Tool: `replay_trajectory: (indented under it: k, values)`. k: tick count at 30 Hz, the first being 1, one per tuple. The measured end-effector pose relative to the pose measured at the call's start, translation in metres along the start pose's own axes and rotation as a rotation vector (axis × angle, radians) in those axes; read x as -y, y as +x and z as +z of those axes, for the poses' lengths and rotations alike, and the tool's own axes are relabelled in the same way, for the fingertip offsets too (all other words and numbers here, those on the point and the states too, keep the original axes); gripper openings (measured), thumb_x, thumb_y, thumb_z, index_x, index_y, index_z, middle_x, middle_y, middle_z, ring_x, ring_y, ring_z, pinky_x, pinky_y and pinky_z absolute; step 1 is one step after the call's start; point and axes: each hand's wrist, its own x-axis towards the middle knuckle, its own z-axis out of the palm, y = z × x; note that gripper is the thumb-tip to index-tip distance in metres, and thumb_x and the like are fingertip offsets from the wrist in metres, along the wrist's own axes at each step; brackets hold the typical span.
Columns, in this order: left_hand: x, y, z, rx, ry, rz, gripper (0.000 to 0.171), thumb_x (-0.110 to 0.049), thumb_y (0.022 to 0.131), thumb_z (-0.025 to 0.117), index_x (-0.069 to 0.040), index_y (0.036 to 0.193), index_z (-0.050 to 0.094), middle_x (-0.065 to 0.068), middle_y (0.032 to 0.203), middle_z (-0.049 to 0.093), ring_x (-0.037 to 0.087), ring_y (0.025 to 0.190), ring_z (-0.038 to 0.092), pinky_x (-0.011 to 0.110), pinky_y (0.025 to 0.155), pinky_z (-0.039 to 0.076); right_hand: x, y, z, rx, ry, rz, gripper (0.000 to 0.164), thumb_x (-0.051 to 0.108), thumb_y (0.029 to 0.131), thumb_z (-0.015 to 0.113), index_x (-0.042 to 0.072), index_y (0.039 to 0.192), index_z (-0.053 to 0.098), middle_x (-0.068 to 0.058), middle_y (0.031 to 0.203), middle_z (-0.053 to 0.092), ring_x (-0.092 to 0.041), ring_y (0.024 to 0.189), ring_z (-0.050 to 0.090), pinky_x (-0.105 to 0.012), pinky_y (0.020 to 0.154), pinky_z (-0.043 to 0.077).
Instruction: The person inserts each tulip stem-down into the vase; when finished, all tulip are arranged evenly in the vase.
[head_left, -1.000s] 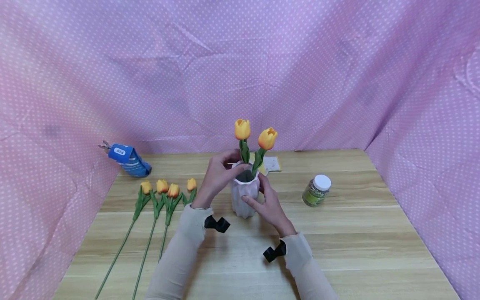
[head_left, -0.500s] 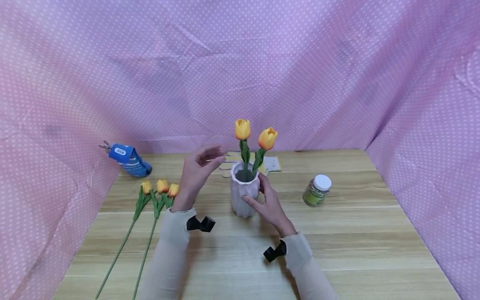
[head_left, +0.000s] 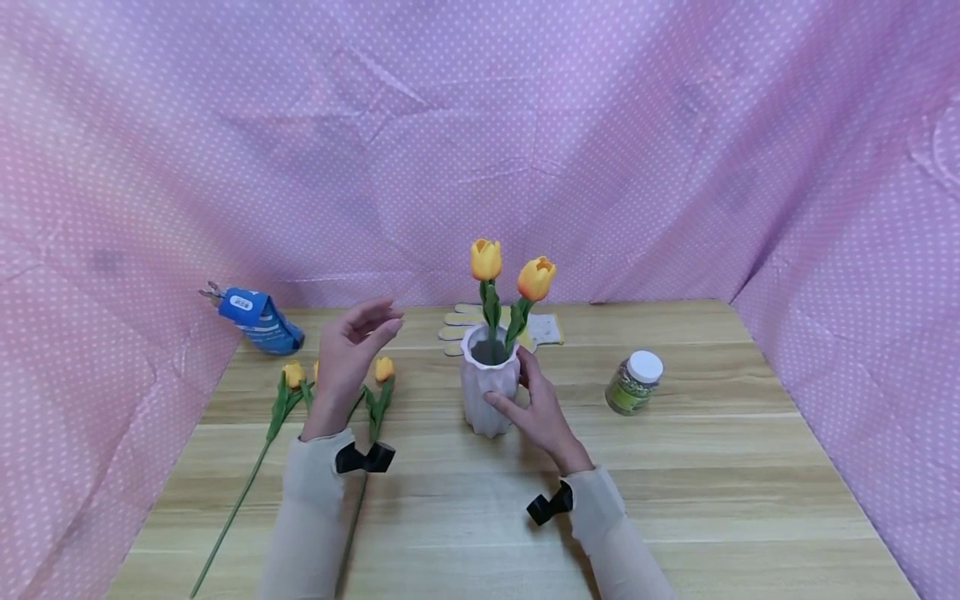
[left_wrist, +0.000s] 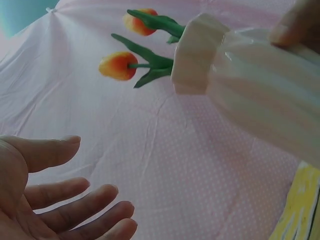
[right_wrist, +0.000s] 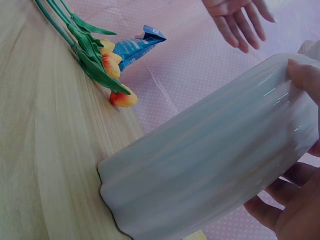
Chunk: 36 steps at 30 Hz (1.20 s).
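A white fluted vase [head_left: 487, 396] stands upright on the table, holding two orange-yellow tulips [head_left: 486, 260] with green leaves. My right hand [head_left: 542, 417] grips the vase from its right side, thumb in front and fingers behind, as the right wrist view [right_wrist: 295, 200] also shows. My left hand [head_left: 352, 358] is raised to the left of the vase, over the loose tulips, and holds nothing; in the left wrist view its fingers [left_wrist: 80, 210] are spread and relaxed. Several tulips [head_left: 384, 371] lie on the table at left, some partly hidden behind my left hand and sleeve.
A blue bag [head_left: 262, 321] with a clip on top stands at the back left. Behind the vase lies a yellow and white glove [head_left: 543, 327]. A white-lidded jar [head_left: 633, 382] stands on the right. A pink dotted cloth [head_left: 600, 167] hangs beyond the wooden table [head_left: 712, 500].
My left hand has left the vase's mouth and moved left over the lying tulips, covering some of them. The right hand, the vase and its two tulips have stayed in place.
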Motion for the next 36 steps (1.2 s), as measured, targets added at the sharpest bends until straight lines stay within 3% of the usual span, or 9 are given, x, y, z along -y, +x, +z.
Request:
replay_trajectory:
  k: [13, 23, 27, 36]
  values:
    - [0.03, -0.015, -0.035, -0.033, 0.098, -0.114, 0.039, -0.016, 0.096, 0.068, 0.002, 0.129, 0.06, -0.026, 0.092, 0.068, -0.005, 0.087, 0.065, 0.011, 0.078, 0.057, 0.0, -0.001, 0.0, -0.006, -0.004, -0.005, 0.08, 0.031, 0.091, 0.072, 0.019, 0.156, 0.027, -0.009, 0.156, 0.044, -0.033, 0.141, 0.048, -0.059, 0.116, 0.04]
    - [0.055, -0.03, -0.053, -0.019, 0.172, -0.291, 0.045, -0.022, 0.097, 0.067, 0.0, 0.135, 0.056, -0.029, 0.089, 0.064, -0.009, 0.088, 0.063, 0.01, 0.079, 0.056, -0.002, 0.0, 0.001, -0.012, -0.006, -0.013, 0.078, 0.029, 0.091, 0.073, 0.019, 0.155, 0.028, -0.008, 0.154, 0.046, -0.033, 0.138, 0.05, -0.059, 0.115, 0.041]
    - [0.068, -0.036, -0.056, -0.003, 0.188, -0.328, 0.046, -0.022, 0.098, 0.066, 0.001, 0.136, 0.056, -0.019, 0.096, 0.067, -0.009, 0.088, 0.062, 0.011, 0.078, 0.056, -0.003, 0.0, 0.001, -0.014, -0.007, -0.016, 0.078, 0.03, 0.091, 0.073, 0.019, 0.155, 0.028, -0.008, 0.154, 0.046, -0.033, 0.138, 0.05, -0.059, 0.115, 0.042]
    - [0.091, -0.053, -0.059, 0.042, 0.303, -0.41, 0.048, -0.024, 0.097, 0.066, 0.0, 0.138, 0.055, 0.015, 0.123, 0.068, -0.008, 0.088, 0.06, 0.014, 0.078, 0.056, -0.003, 0.0, 0.001, -0.012, -0.008, -0.014, 0.078, 0.03, 0.092, 0.072, 0.021, 0.155, 0.028, -0.007, 0.154, 0.046, -0.032, 0.138, 0.05, -0.058, 0.115, 0.042]
